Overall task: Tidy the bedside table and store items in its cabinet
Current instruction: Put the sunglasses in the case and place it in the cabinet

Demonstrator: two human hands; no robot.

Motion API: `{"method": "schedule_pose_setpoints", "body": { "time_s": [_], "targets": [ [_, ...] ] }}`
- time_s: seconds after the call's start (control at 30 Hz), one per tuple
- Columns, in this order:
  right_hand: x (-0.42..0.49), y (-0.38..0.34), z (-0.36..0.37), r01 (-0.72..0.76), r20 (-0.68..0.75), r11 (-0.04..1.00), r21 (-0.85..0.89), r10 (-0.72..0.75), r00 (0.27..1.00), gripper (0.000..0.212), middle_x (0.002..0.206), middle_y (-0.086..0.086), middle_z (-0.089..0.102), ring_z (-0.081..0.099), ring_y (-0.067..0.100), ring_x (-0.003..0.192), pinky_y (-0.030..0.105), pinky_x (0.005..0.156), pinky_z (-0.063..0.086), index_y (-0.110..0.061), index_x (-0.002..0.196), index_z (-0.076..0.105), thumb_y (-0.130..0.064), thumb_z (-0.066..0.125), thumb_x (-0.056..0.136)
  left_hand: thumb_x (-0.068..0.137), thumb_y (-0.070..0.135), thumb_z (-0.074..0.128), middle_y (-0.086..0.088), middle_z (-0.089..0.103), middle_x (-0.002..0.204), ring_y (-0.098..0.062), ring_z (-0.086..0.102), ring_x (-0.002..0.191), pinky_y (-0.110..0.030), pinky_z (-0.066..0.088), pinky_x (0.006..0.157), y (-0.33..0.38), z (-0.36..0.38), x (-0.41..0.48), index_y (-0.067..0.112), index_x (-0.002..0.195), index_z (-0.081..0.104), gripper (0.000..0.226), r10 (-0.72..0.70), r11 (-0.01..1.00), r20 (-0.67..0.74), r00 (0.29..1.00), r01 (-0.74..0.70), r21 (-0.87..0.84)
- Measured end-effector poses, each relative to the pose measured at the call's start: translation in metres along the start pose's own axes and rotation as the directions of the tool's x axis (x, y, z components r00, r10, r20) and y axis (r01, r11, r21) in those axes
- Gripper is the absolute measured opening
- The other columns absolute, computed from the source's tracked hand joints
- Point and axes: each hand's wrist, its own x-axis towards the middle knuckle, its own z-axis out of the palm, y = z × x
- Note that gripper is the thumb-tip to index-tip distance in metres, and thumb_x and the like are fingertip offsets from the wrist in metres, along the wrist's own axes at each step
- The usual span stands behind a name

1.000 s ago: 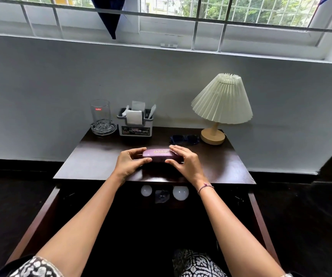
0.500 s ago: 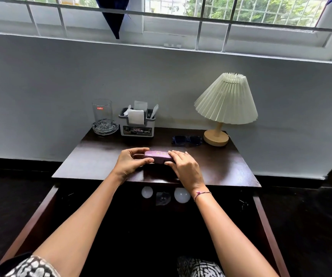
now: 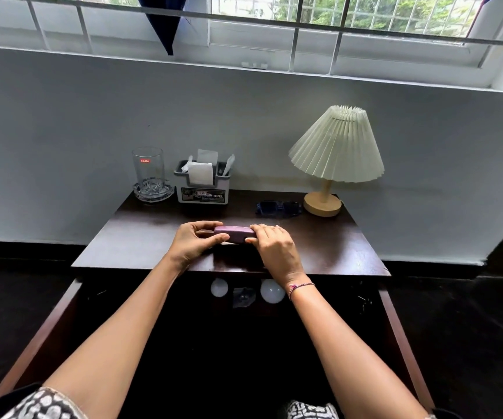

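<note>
We see the oblong purple hard-shell glasses case (image 3: pixel 235 232) lying lengthwise across the middle of the dark brown wooden surface (image 3: pixel 141 237), towards its front edge. We cannot tell whether it rests on the wood or is held just above it. The left hand (image 3: pixel 192 241) grips its left end, with the thumb along the near side and the fingers (image 3: pixel 207 224) curled over the far side. The right hand (image 3: pixel 274 246) grips the right end, its fingers (image 3: pixel 262 229) bent over the top of the case, which appears closed. A thin pink thread bracelet (image 3: pixel 300 287) circles the right wrist.

Behind the case, to the right, we find dark blue sunglasses (image 3: pixel 278 207) lying flat, just beside the round wooden base of a small lamp with a pleated cream shade (image 3: pixel 336 146). At the back left corner a clear drinking glass with a red label (image 3: pixel 148 167) stands in a cut-glass dish (image 3: pixel 152 192). Next to it is a grey and white plastic organiser (image 3: pixel 203 189) holding white tissue.

Under the front edge of the surface, in the dark cabinet opening (image 3: pixel 183 328), we make out two white round bulbs (image 3: pixel 219 288) with a small clear object (image 3: pixel 244 296) between them.
</note>
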Motion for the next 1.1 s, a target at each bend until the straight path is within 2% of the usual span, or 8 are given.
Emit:
{"method": "schedule_pose_setpoints", "body": {
  "time_s": [0.13, 0.27, 0.33, 0.5, 0.67, 0.93, 1.0, 1.1],
  "targets": [
    [-0.0004, 0.0011, 0.0007, -0.008, 0.019, 1.0, 0.015, 0.007, 1.0, 0.028, 0.088, 0.005, 0.073, 0.07, 0.02, 0.075, 0.032, 0.074, 0.058, -0.007, 0.097, 0.069, -0.031, 0.06, 0.085, 0.073, 0.003, 0.075, -0.021, 0.069, 0.098, -0.023, 0.064, 0.085, -0.019, 0.054, 0.079, 0.001, 0.0014, -0.001, 0.002, 0.112, 0.065, 0.04, 0.004, 1.0, -0.013, 1.0, -0.004, 0.013],
    [0.0, 0.0021, 0.0, -0.012, 0.021, 0.999, 0.043, 0.011, 1.0, 0.027, 0.087, 0.005, 0.073, 0.069, 0.02, 0.074, 0.03, 0.071, 0.056, -0.008, 0.096, 0.069, -0.03, 0.06, 0.085, 0.073, 0.002, 0.075, -0.022, 0.069, 0.098, -0.026, 0.064, 0.086, -0.028, 0.054, 0.084, 0.0006, 0.0015, -0.0017, 0.002, 0.111, 0.065, 0.039, 0.0, 1.0, -0.029, 1.0, 0.001, 0.028],
    [0.0003, 0.0025, -0.0007, -0.017, 0.018, 0.998, 0.055, 0.016, 1.0, 0.024, 0.086, 0.004, 0.073, 0.069, 0.02, 0.073, 0.029, 0.068, 0.055, -0.008, 0.095, 0.069, -0.029, 0.067, 0.083, 0.073, 0.002, 0.075, -0.02, 0.07, 0.097, -0.021, 0.066, 0.082, -0.024, 0.055, 0.08, 0.0003, 0.001, -0.0015, 0.002, 0.111, 0.065, 0.039, -0.005, 0.999, -0.037, 0.999, 0.006, 0.043],
    [0.0027, 0.001, -0.0055, -0.032, 0.018, 0.996, 0.078, 0.031, 0.999, 0.036, 0.083, 0.001, 0.072, 0.069, 0.018, 0.072, 0.027, 0.065, 0.054, -0.011, 0.092, 0.069, -0.034, 0.042, 0.087, 0.074, 0.0, 0.074, -0.008, 0.071, 0.088, 0.0, 0.068, 0.068, -0.012, 0.055, 0.069, 0.0016, 0.0016, -0.0019, 0.002, 0.111, 0.065, 0.039, -0.019, 0.998, -0.047, 0.999, 0.021, 0.057],
    [0.0032, 0.0015, -0.0053, -0.046, 0.046, 0.994, 0.102, 0.042, 0.998, 0.038, 0.084, 0.001, 0.072, 0.069, 0.019, 0.073, 0.028, 0.064, 0.055, -0.01, 0.092, 0.07, -0.035, 0.041, 0.087, 0.075, -0.002, 0.072, -0.006, 0.07, 0.088, 0.002, 0.068, 0.067, -0.01, 0.054, 0.067, 0.0032, 0.0037, -0.0036, 0.003, 0.111, 0.064, 0.038, -0.02, 0.998, -0.059, 0.998, 0.024, 0.055],
    [0.0025, 0.0011, -0.0038, -0.064, 0.051, 0.992, 0.105, 0.059, 0.997, 0.039, 0.084, 0.001, 0.072, 0.069, 0.019, 0.072, 0.027, 0.063, 0.054, -0.01, 0.091, 0.07, -0.035, 0.041, 0.088, 0.075, -0.002, 0.073, -0.015, 0.069, 0.096, 0.003, 0.067, 0.066, -0.009, 0.053, 0.067, 0.0025, 0.0042, -0.0028, 0.004, 0.112, 0.064, 0.038, -0.009, 0.998, -0.069, 0.998, 0.014, 0.063],
    [0.0027, 0.0011, -0.0023, -0.081, 0.042, 0.992, 0.099, 0.077, 0.996, 0.036, 0.082, 0.001, 0.073, 0.069, 0.019, 0.07, 0.026, 0.062, 0.054, -0.01, 0.091, 0.07, -0.035, 0.044, 0.087, 0.074, -0.002, 0.074, -0.015, 0.069, 0.098, 0.003, 0.067, 0.067, -0.009, 0.053, 0.07, 0.0024, 0.0038, -0.003, 0.004, 0.113, 0.064, 0.04, -0.003, 0.997, -0.062, 0.998, 0.007, 0.071],
    [0.0019, 0.0022, 0.0007, -0.107, 0.058, 0.989, 0.106, 0.102, 0.993, 0.024, 0.082, 0.002, 0.073, 0.068, 0.021, 0.07, 0.027, 0.061, 0.053, -0.01, 0.092, 0.07, -0.032, 0.063, 0.084, 0.072, -0.001, 0.076, -0.013, 0.07, 0.097, 0.003, 0.067, 0.07, -0.01, 0.053, 0.073, 0.0024, 0.0032, -0.0025, 0.005, 0.114, 0.064, 0.044, -0.003, 0.997, -0.037, 0.999, 0.006, 0.078]
  ]
}}
